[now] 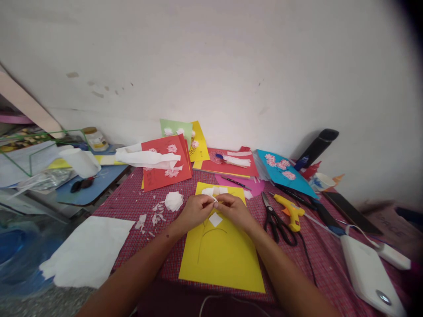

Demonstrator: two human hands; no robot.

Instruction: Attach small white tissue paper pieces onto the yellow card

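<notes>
My left hand [197, 209] and my right hand [231, 210] meet over the upper part of a yellow sheet [224, 262]. Both sets of fingertips pinch one small piece of white tissue paper [214, 199], mostly hidden by the fingers. Just below them a white paper square [215, 219] lies on the sheet, above drawn curved pencil lines. More white paper pieces [214, 191] sit at the sheet's top edge, behind my fingers. Left of my left hand is a round stack of white tissue [173, 201], with torn scraps [157, 218] beside it.
Black-handled scissors [277, 224] and a yellow glue gun [291, 211] with its cord lie to the right. A white box-shaped device [370, 273] is at front right. Decorated cards, red [165, 176] and blue [286, 172], stand behind. A large white tissue sheet [89, 251] overhangs at left.
</notes>
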